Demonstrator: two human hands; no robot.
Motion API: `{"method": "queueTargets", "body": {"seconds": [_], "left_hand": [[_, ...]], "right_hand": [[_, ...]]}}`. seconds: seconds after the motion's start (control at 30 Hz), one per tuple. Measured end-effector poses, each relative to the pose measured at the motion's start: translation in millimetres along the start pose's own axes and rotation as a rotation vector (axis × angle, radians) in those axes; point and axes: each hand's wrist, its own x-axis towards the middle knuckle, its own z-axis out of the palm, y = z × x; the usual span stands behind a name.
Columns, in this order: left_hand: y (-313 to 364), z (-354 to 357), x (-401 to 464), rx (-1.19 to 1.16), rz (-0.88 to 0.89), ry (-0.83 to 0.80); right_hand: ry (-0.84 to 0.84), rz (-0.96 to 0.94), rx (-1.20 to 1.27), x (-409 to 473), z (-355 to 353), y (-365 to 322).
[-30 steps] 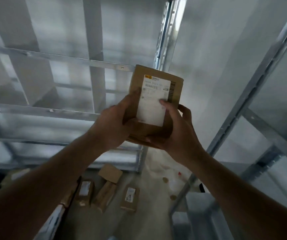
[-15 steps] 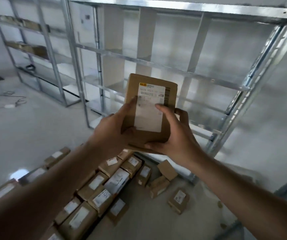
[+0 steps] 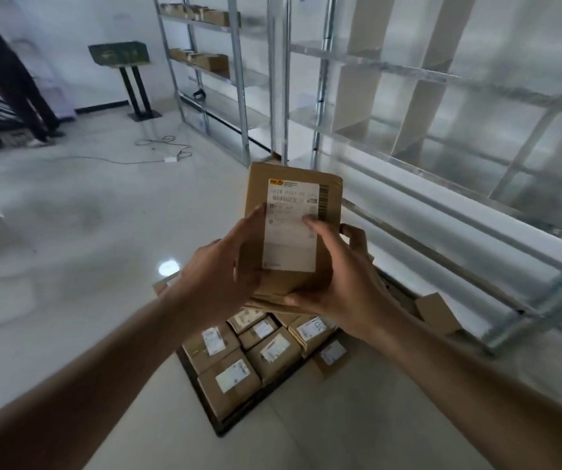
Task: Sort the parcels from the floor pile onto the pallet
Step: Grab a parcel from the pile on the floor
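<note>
Both hands, left hand and right hand, grip the parcel upright above the pallet; better to lower it flat, label up, beside the stacked boxes.

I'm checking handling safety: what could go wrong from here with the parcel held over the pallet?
1. The parcel is held high by the left hand and right hand; a slip could drop it onto the boxes stacked below.
2. The pallet looks crowded, so it may overhang.
3. A cable on the floor could trip someone.
</note>
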Motion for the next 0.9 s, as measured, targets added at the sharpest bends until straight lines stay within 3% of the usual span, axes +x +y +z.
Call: {"method": "queueTargets", "body": {"seconds": [0.33, 0.53, 0.9], "left_hand": [[-71, -23, -28, -0.048, -0.169, 0.057], [-129, -52, -26, -0.097, -0.206, 0.066], [-323, -172, 6, -0.066, -0.117, -0.067]], "right_hand": [[-0.199, -0.027, 0.016, 45, 67, -29], [-0.22, -0.045, -0.037, 78, 119, -51], [-0.191, 0.111, -0.099, 168, 293, -144]]}}
